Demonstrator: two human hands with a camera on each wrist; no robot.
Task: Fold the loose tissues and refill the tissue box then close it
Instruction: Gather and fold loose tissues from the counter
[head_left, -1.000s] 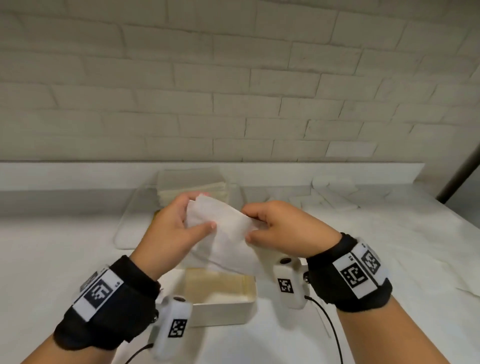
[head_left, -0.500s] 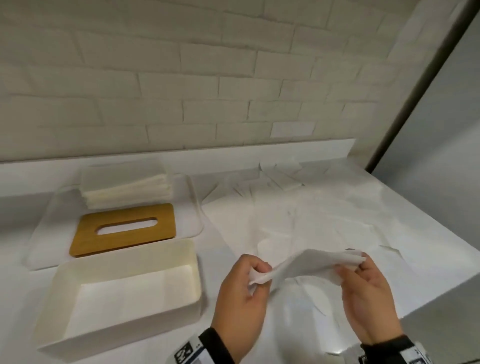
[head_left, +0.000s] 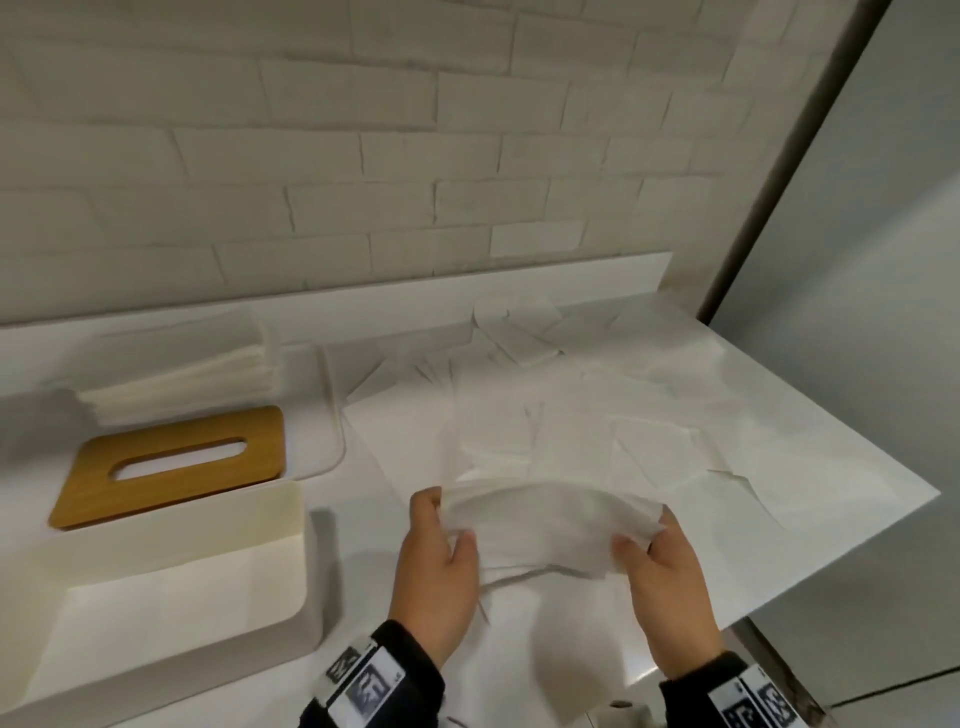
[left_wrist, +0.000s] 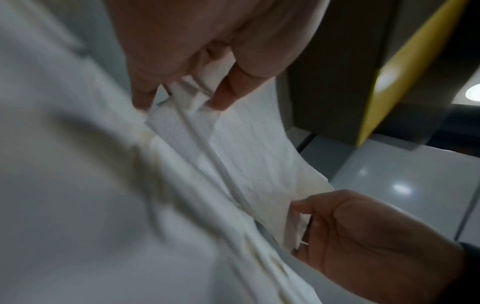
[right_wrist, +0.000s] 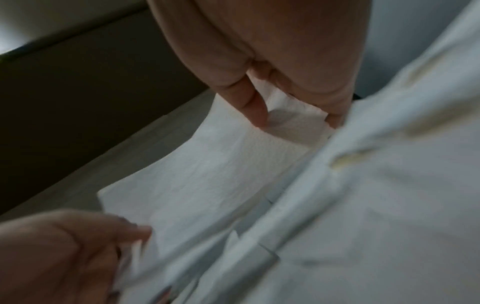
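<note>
Left hand (head_left: 434, 574) and right hand (head_left: 665, 582) each pinch an end of a tissue (head_left: 545, 525), stretched for folding, with the open tissue box (head_left: 171, 571) at nine o'clock on the desk (head_left: 831, 499).

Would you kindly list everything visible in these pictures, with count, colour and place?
Held tissue: one, white, stretched between both hands.
Loose tissues: many, white, spread over the right of the counter.
Tissue box: one, cream, open, near left.
Lid: one, wooden, slotted, behind the box.
Tissue stack: one, white, behind the lid.
Counter: one, white.
Wall: white brick.
Left hand: pinches the tissue's left end.
Right hand: pinches its right end.
</note>
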